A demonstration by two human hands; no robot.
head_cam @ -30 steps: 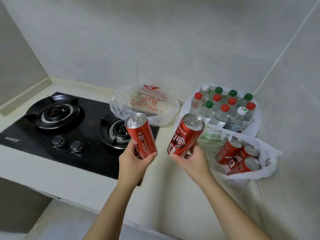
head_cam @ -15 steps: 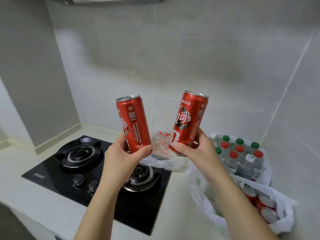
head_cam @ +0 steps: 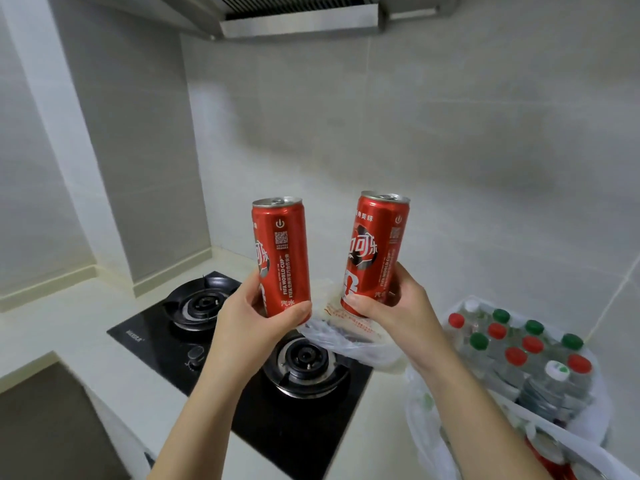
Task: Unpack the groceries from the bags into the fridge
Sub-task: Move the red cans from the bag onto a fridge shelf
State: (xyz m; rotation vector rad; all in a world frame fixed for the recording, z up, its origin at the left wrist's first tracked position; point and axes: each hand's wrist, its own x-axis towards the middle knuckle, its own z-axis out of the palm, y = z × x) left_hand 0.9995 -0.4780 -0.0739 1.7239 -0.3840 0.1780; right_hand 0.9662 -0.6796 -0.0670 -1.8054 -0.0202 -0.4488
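My left hand (head_cam: 252, 323) grips the lower part of a tall red soda can (head_cam: 282, 251), held upright above the stove. My right hand (head_cam: 398, 313) grips a second red soda can (head_cam: 375, 247), tilted slightly right, at the same height. At the right a white plastic bag (head_cam: 426, 420) holds several small water bottles (head_cam: 519, 355) with red, green and white caps. More red cans (head_cam: 550, 462) show in a bag at the lower right edge. No fridge is in view.
A black two-burner gas stove (head_cam: 242, 355) is set in the white counter (head_cam: 69, 327) below my hands. A clear plastic bag with red print (head_cam: 349, 336) lies behind the right burner. A range hood (head_cam: 298, 22) hangs overhead. Tiled walls close the corner.
Both hands have lifted the cans from just above the counter to chest height and turned them upright. The view has tilted up and shows the range hood.
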